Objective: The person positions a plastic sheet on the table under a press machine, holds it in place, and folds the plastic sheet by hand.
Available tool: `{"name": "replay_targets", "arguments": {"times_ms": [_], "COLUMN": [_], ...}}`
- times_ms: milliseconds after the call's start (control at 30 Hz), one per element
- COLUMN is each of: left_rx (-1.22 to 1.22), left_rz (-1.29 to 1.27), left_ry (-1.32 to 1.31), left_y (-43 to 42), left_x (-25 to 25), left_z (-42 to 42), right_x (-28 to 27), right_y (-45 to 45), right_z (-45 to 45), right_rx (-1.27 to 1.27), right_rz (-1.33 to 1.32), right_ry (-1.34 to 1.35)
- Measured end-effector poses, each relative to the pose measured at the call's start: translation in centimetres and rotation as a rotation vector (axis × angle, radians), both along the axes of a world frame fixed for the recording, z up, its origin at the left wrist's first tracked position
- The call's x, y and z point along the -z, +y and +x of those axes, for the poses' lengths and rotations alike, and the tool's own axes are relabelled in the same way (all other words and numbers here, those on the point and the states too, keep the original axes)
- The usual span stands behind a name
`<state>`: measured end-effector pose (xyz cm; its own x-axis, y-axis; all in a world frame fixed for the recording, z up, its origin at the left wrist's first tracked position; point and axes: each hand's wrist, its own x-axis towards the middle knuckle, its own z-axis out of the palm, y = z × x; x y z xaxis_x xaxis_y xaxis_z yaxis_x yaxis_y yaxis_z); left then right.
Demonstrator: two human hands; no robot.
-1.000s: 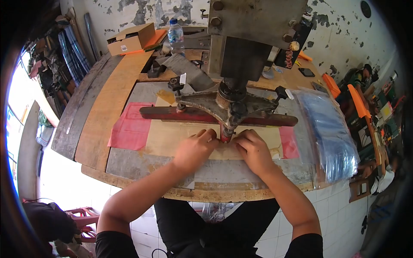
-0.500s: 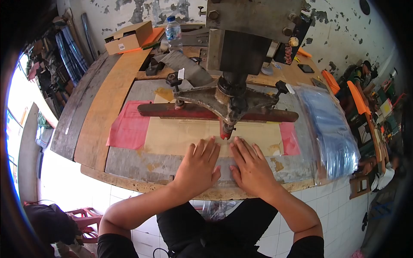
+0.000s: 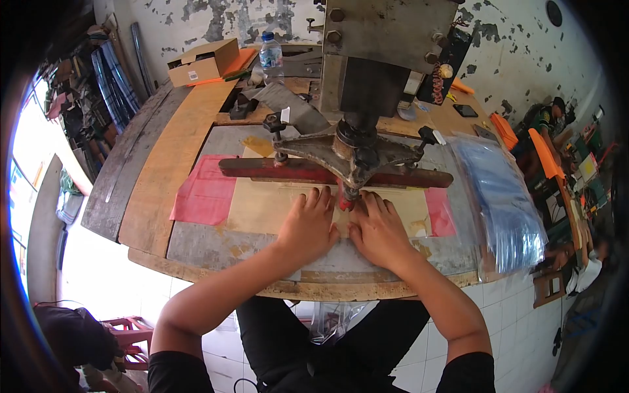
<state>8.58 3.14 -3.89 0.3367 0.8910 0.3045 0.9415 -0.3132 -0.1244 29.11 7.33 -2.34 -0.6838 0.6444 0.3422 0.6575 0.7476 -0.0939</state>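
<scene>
My left hand rests palm down on a beige sheet, its fingertips close to the long dark-red bar of a press. Beside it my right hand lies on the same sheet, fingers forward and slightly bent, thumb turned inward. A small red-tipped metal piece of the press comes down between the hands. The press head has spreading metal arms with black knobs. Pink sheet shows at the left and right of the beige one. Whether a thin clear film lies under my palms I cannot make out.
Clear bluish plastic sleeves are stacked right of the press bed. Behind stand a cardboard box, a water bottle and a phone. A person sits at the far right. A red stool is at lower left.
Both hands have slid forward toward the press bar, and their fingers are more bent than before. The view has shifted slightly; the press bar looks unmoved.
</scene>
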Motion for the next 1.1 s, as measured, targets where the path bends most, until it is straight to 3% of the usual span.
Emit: {"name": "replay_targets", "arguments": {"times_ms": [200, 300, 367, 667, 1100], "left_rx": [0.021, 0.012, 0.082, 0.081, 0.072], "left_rz": [-0.072, 0.126, 0.031, -0.055, -0.054], "left_ry": [-0.079, 0.018, -0.129, -0.232, -0.183], "left_y": [-0.4, -1.3, -1.8, -1.0, -0.7], "left_x": [-0.2, 1.0, 0.4, 0.8, 0.6], "left_z": [0.5, 1.0, 1.1, 1.0, 1.1], "right_x": [0.3, 0.2, 0.1, -0.3, -0.1], "right_y": [0.2, 0.1, 0.2, 0.8, 0.8], "right_z": [-0.1, -0.2, -0.3, -0.8, -1.1], "right_rx": [0.005, 0.018, 0.018, 0.044, 0.067], "right_rz": [0.008, 0.013, 0.011, -0.004, 0.027], "right_ry": [0.014, 0.003, -0.013, -0.088, -0.067]}}
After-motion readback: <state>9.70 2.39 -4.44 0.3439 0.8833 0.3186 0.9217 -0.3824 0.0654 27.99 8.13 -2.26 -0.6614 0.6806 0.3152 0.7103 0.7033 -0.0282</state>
